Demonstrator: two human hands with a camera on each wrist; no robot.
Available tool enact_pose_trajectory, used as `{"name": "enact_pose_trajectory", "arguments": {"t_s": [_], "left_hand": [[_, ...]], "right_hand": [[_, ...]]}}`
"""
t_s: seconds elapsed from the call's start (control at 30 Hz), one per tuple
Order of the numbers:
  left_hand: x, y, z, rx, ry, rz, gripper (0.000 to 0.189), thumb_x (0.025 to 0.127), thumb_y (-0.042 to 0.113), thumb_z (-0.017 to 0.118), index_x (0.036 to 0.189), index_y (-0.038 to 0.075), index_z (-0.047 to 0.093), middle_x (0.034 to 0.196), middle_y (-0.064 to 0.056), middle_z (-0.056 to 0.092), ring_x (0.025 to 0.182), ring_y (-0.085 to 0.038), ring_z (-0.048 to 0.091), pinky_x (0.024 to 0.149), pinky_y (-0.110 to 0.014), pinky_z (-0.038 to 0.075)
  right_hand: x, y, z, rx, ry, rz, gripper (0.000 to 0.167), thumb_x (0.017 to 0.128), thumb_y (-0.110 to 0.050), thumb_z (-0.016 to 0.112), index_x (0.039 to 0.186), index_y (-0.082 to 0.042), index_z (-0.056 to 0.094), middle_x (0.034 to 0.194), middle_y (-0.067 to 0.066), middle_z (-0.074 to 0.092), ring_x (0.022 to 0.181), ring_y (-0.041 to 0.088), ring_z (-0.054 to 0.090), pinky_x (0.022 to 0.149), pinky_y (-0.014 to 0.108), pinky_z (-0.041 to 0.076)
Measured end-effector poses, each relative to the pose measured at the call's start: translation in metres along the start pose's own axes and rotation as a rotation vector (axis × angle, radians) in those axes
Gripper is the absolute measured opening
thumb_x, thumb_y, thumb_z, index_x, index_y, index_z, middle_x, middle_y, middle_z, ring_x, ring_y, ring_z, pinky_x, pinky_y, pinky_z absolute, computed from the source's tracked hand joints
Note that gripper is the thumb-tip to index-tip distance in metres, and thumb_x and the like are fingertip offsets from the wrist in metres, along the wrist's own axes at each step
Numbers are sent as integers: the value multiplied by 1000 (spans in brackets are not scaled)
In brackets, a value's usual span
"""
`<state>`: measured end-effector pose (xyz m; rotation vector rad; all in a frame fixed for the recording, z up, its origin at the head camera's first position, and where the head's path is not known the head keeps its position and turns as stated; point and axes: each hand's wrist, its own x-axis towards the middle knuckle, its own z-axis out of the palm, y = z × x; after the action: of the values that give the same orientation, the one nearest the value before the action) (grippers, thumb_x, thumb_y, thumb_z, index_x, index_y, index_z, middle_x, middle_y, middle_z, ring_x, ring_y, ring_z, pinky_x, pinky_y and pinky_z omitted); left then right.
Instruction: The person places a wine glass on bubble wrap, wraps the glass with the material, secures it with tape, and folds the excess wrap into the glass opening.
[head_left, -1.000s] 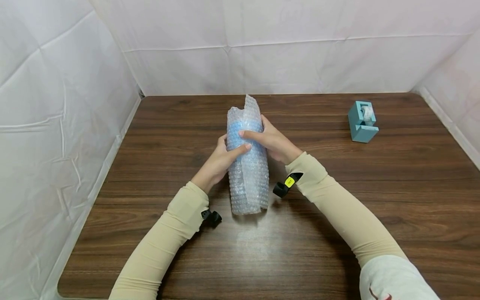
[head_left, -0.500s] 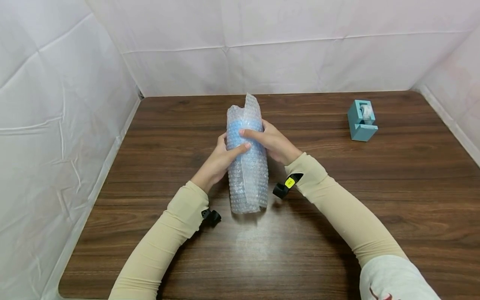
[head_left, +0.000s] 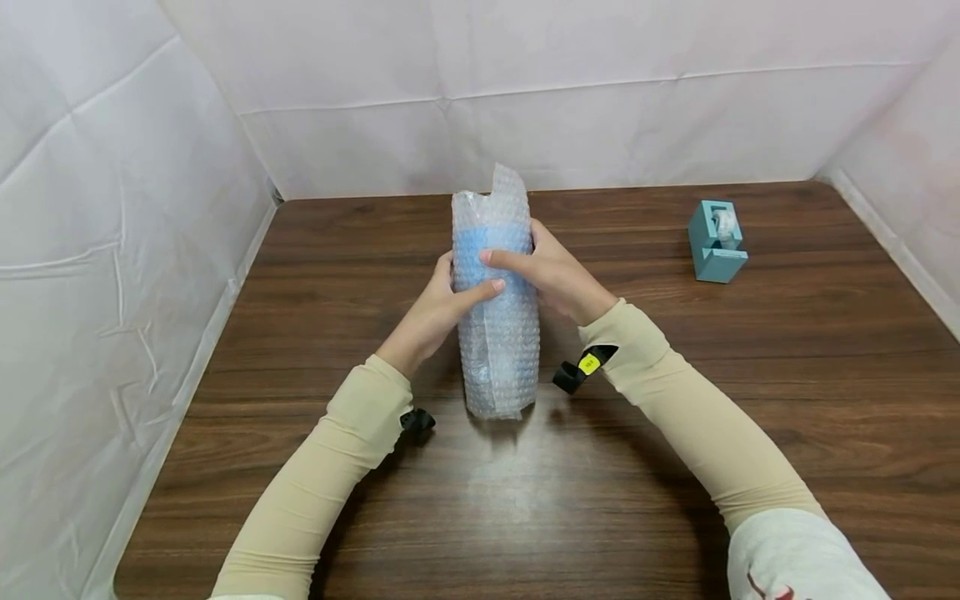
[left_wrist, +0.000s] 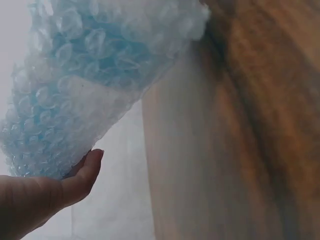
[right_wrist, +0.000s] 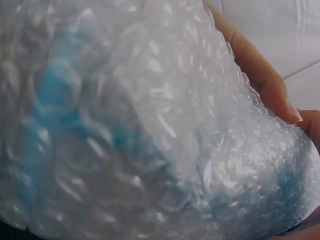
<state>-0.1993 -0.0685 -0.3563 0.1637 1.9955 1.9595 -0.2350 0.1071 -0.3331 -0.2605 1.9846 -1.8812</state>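
A cylindrical bundle of bubble wrap [head_left: 498, 358] stands between both hands over the table, with something blue showing through the clear layers. Its upper end has a loose raised flap. My left hand [head_left: 435, 312] grips its left side, thumb across the front and fingers mostly hidden behind. From the right, my right hand [head_left: 566, 279] holds it slightly higher, its thumb also pressed on the front. The bubble wrap [left_wrist: 95, 65] fills the upper left of the left wrist view. Close up in the right wrist view, the wrap [right_wrist: 165, 125] shows blue edges inside.
A teal tape dispenser [head_left: 717, 242] with a roll of clear tape stands at the back right of the dark wooden table [head_left: 330, 275]. White sheeting [head_left: 352, 142] hangs behind the table and along both sides.
Both hands have moved the bundle slightly up and away from me, keeping their hold. The head view has shifted a little; the tape dispenser stays where it stood.
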Motion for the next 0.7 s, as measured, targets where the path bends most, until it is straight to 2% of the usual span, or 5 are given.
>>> {"name": "enact_pose_trajectory", "arguments": {"t_s": [0.13, 0.3, 0.5, 0.7], "left_hand": [[-2, 8, 0, 47, -2, 22, 93, 87, 32, 69, 153, 17, 5, 150, -8, 28, 131, -27, 42, 109, -46, 36], [-6, 14, 1, 82, 1, 72, 91, 84, 32, 73, 151, 18, 14, 147, -5, 34, 129, -24, 45, 106, -45, 39], [-8, 18, 1, 102, -1, 187, 90, 82, 26, 75, 150, 20, 16, 144, -4, 37, 127, -23, 48, 103, -44, 43], [-10, 21, 2, 148, 16, 301, 92, 79, 19, 78, 150, 22, 18, 142, -4, 39, 126, -21, 48, 102, -42, 44]], "right_hand": [[-6, -8, -1, -21, 6, -52, 93, 82, -32, 74, 151, -20, 12, 142, 7, 36, 122, 27, 49, 96, 48, 47], [-13, -14, -2, -44, 6, -120, 96, 81, -31, 76, 151, -24, 10, 143, 5, 36, 125, 26, 48, 98, 47, 46], [-22, -21, -4, -130, 22, -198, 93, 79, -31, 78, 149, -27, 16, 140, 5, 38, 123, 25, 49, 96, 48, 46], [-34, -28, -4, -211, 42, -316, 95, 78, -25, 79, 149, -27, 18, 141, 4, 37, 125, 22, 46, 101, 47, 43]]}}
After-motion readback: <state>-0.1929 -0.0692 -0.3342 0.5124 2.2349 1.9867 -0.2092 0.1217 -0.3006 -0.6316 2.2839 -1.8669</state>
